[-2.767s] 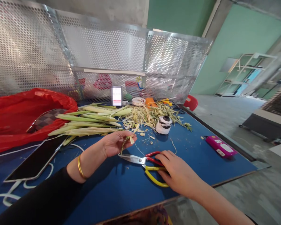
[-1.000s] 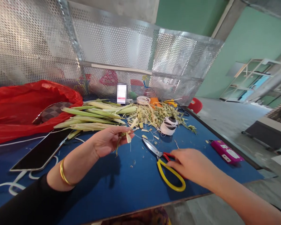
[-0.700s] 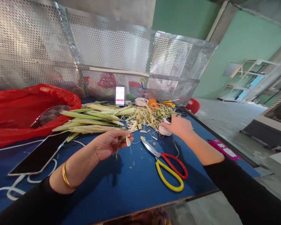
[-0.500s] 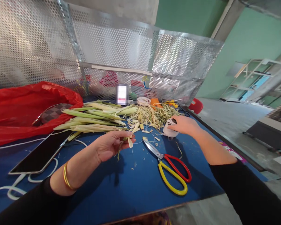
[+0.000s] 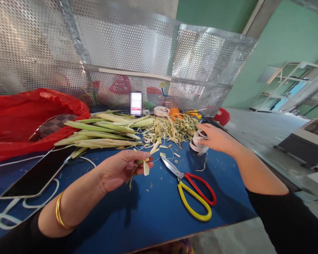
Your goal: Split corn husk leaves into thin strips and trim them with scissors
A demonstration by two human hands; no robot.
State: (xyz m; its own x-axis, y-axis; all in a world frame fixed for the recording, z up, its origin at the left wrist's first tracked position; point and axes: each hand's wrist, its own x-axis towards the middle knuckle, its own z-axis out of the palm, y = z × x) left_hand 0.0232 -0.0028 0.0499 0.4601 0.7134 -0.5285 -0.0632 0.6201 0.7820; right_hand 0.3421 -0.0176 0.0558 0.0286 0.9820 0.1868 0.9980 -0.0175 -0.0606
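Two hands work well apart over the blue table (image 5: 148,218). On the near left, the left hand (image 5: 116,169) has its grip closed in a pinch, thumb against fingertips, on a small leaf piece (image 5: 145,165). The piece's long axis runs from near-left to far-right, with its pale tip toward the far right.

At the far right, the right hand (image 5: 217,139) has its grip closed round a white spool (image 5: 198,144). The spool seems to be held just off the table, with a shadow under it. It lies to the right of the leaf piece and a little farther off, with bare table and loose bits between them. Whether a thread joins the two I cannot tell.

The scissors (image 5: 190,187) lie flat between the hands and nearer than both. Their blades point far-left toward the leaf piece and their handles lie near-right, closer to the right hand. The stalks (image 5: 100,132) are piled at the far left, lying left to right, with scraps (image 5: 175,127) just beside them.
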